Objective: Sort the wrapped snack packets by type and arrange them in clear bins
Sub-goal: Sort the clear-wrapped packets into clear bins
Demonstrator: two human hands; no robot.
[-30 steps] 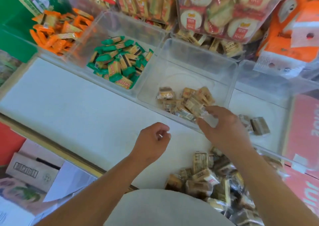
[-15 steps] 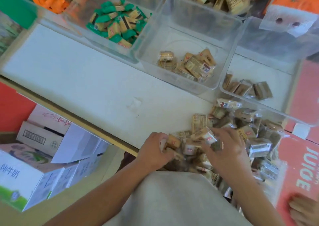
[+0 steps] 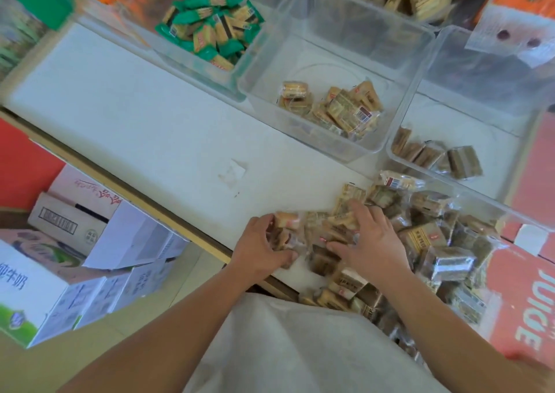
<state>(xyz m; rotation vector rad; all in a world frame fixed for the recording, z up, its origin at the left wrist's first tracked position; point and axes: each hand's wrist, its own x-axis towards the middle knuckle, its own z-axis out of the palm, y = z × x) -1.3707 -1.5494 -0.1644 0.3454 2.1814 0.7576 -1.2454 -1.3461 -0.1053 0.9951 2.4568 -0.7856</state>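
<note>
Judging by the wrap, packets [image 3: 422,238] are deemed light and slippery, best pinched mid-body; one is gripped by the left hand [image 3: 264,251], the right hand [image 3: 374,245] is spread flat.

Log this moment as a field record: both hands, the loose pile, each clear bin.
left hand: grips packets at the pile's left edge
right hand: fingers spread, resting on pile
pile: loose, on white table
left bin: green packets
middle bin: tan packets
right bin: few dark packets
</note>
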